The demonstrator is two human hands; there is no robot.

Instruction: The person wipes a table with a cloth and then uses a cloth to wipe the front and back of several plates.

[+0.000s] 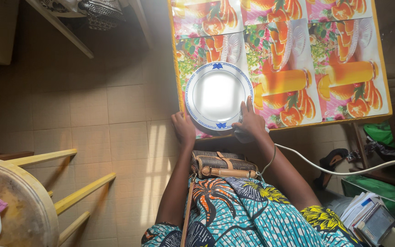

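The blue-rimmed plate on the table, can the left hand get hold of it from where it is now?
Probably yes. The left hand already rests at the near-left rim of the white plate, with nothing between them. The right hand sits at the opposite rim, out of its way.

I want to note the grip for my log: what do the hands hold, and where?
The left hand and right hand touch opposite rims of the white plate; a closed grip cannot be told.

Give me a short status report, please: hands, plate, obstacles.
Left hand on plate near edge, open. Right hand beside plate rim, grey cloth under it. Plate empty, flat on table corner. Nothing blocking.
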